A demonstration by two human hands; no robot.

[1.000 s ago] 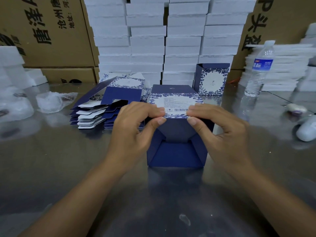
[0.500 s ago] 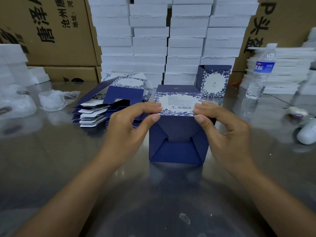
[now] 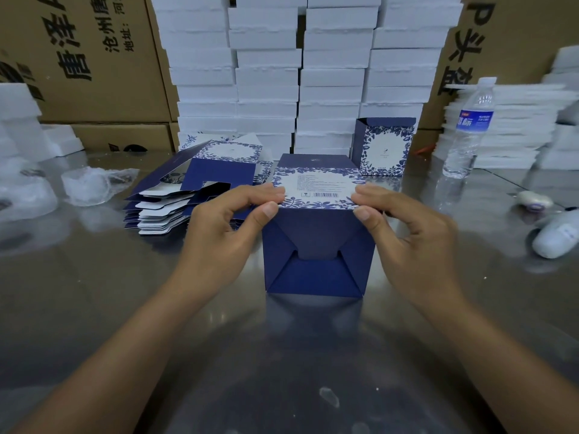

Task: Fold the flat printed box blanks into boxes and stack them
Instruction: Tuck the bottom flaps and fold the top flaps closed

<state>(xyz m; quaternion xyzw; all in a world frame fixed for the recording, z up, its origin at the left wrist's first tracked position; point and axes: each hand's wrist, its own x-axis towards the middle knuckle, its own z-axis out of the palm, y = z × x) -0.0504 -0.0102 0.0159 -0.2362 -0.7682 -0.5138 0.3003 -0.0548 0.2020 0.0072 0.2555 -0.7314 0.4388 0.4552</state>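
A navy blue box (image 3: 316,255) with a white floral printed side lies on the steel table (image 3: 94,292), its interlocked bottom flaps facing me. My left hand (image 3: 225,233) pinches its upper left edge between thumb and fingers. My right hand (image 3: 407,239) pinches the upper right edge the same way. A pile of flat printed blanks (image 3: 194,189) lies behind my left hand. One folded box (image 3: 383,147) stands upright at the back right.
Stacks of white foam trays (image 3: 297,73) and brown cartons (image 3: 87,57) line the back. A water bottle (image 3: 470,126) stands at right, with more foam sheets (image 3: 517,126) behind it. Crumpled plastic (image 3: 94,186) lies at left; white devices (image 3: 557,236) at the right edge.
The box's bottom flaps have been pressed in further and now sit locked together. Both hands stayed at the top corners, shifting slightly.
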